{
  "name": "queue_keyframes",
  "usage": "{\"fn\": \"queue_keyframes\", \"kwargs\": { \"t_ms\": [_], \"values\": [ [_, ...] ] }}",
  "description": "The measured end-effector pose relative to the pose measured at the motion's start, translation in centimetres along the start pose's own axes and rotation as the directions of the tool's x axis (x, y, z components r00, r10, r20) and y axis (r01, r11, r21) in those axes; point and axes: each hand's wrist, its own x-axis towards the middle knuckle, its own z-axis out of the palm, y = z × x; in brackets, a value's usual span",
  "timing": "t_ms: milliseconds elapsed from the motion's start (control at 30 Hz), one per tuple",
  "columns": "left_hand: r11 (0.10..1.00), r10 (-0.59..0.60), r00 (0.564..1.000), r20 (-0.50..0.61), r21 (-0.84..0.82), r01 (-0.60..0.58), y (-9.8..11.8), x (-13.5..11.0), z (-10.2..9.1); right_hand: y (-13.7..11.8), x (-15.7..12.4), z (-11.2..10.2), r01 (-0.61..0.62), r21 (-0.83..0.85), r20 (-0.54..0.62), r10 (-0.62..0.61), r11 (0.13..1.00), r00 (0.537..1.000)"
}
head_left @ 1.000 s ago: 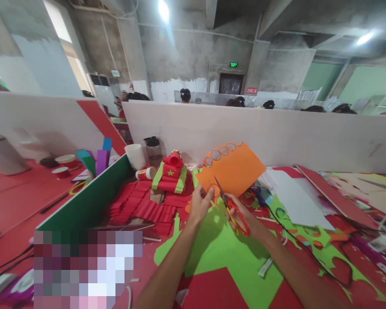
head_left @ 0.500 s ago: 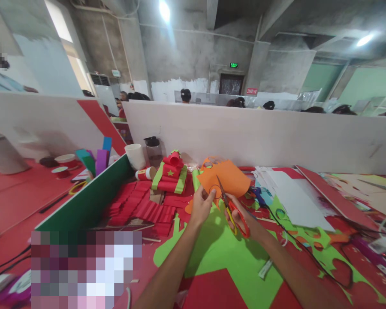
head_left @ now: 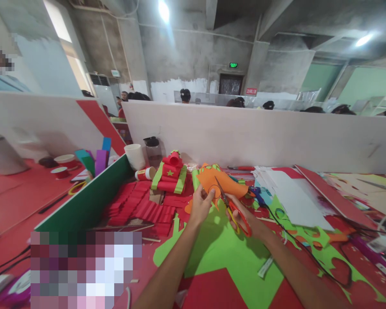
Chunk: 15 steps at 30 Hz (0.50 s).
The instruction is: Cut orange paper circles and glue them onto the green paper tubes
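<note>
My left hand (head_left: 200,205) pinches the near edge of an orange paper sheet (head_left: 225,182) that has round holes cut along one side. The sheet lies almost flat, tipped away from me. My right hand (head_left: 244,216) grips red-handled scissors (head_left: 233,208), their blades in the orange sheet close to my left thumb. Both hands hover above a green paper sheet (head_left: 227,249) on the red table.
A red and green paper model with a yellow star (head_left: 169,174) stands behind red paper strips (head_left: 138,206). A white cup (head_left: 134,156) and dark jar (head_left: 153,148) sit by the white partition (head_left: 260,133). White sheets (head_left: 292,193), a black cable (head_left: 296,236) and green scraps lie right.
The orange sheet, held upright a second ago, has tipped down and away until nearly flat. My hands and the scissors stay in almost the same place.
</note>
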Motion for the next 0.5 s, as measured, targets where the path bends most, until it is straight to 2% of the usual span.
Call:
{"fn": "queue_keyframes", "kwargs": {
  "t_ms": [500],
  "values": [
    [1.000,0.008,1.000,0.003,0.023,-0.008,-0.5,0.2,-0.1,-1.5,0.0,0.3,-0.018,-0.023,0.001,0.018,1.000,1.000]
  ]
}}
